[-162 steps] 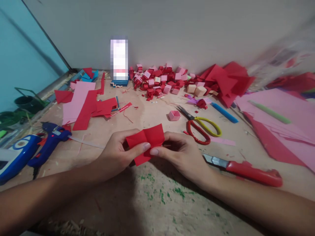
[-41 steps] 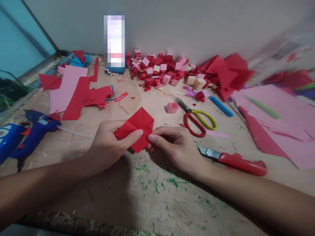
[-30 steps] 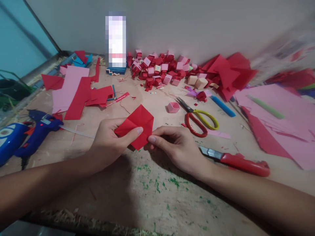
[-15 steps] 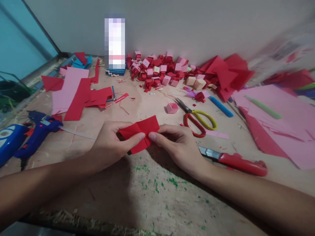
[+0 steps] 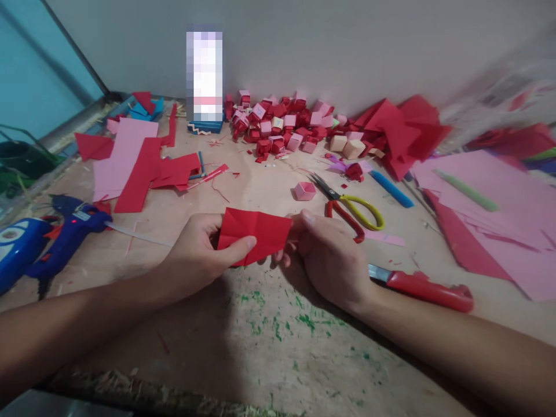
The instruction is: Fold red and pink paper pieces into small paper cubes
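Observation:
A creased square of red paper (image 5: 267, 230) is held up above the table. My left hand (image 5: 204, 249) pinches its left side, thumb on the front and fingers behind. My right hand (image 5: 332, 258) is at the paper's right edge, its thumb lifted off; its fingertips show below and behind the sheet, apart from a grip. Beyond the paper sits a small open pink paper box (image 5: 305, 190). Scissors (image 5: 345, 202) with one red and one yellow handle lie beside it. A red-handled cutter knife (image 5: 428, 289) lies right of my right hand, its blade partly hidden.
A blue glue gun (image 5: 72, 229) lies at left near red and pink paper sheets (image 5: 130, 156). Small folded boxes (image 5: 282, 127) are heaped along the wall, beside a blurred-out upright screen (image 5: 204, 75). Pink sheets (image 5: 512, 214) and a blue stick-like tool (image 5: 392, 189) are at right.
My right thumb has come off the paper and lifted, and the right hand has moved slightly right. The red paper has turned and spread flatter, still in my left hand.

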Available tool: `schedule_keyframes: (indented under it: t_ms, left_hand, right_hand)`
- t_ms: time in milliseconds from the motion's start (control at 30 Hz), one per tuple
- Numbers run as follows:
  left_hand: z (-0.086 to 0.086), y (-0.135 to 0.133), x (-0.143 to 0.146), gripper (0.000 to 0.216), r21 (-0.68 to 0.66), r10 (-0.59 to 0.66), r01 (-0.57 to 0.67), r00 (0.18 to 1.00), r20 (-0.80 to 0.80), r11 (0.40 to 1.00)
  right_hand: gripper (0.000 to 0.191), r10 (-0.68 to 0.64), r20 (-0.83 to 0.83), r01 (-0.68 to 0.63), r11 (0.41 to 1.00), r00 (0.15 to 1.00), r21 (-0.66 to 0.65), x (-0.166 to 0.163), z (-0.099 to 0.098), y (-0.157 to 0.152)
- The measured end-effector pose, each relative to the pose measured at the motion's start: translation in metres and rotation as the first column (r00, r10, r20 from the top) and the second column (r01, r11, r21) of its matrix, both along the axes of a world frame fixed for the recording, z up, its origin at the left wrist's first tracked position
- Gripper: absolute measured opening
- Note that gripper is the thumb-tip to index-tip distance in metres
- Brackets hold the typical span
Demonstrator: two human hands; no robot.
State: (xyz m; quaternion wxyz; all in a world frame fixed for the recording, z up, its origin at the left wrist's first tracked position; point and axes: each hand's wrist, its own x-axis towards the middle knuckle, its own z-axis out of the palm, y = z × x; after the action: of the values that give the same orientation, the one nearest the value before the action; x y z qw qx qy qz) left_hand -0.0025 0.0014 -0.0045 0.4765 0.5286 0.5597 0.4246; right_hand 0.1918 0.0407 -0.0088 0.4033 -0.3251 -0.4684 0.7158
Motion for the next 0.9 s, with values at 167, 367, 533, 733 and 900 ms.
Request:
schedule_keyframes:
  t_ms: [167,367,533,733,900]
  left_hand:
    - [0.001,-0.0011,0.0002,0.013,0.007,-0.062,0.062,0.996,0.058,0.998]
    - [-0.0031,-0.001,-0.0012,0.02,-0.027,-0.054,0.056,0.995,0.081,0.998]
    - [-0.0036,-0.0007,-0.0009,0.021,-0.037,-0.055,0.057,0.996,0.07,0.998]
    - [-0.0032,-0.0038,0.0023,0.015,0.027,-0.035,0.036,0.998,-0.046,0.999]
    - [-0.0052,-0.0051,0.0028,0.016,0.121,0.025,-0.001,0.981,-0.192,0.993]
  right_hand:
    - [0.038,0.047,0.047,-0.047,0.999,0.998,-0.011,0.0033,0.0018,0.0016]
    - [0.035,0.063,0.015,-0.063,0.998,0.998,0.007,0.0029,0.0007,0.0011]
    - [0.037,0.061,-0.002,-0.061,0.995,0.998,-0.074,0.002,0.0,-0.0003]
    - [0.026,-0.016,0.074,0.016,1.0,0.997,0.005,-0.0021,-0.0019,-0.0015]
    - [0.017,-0.121,0.184,0.108,0.991,0.975,0.078,-0.0046,-0.0008,-0.002]
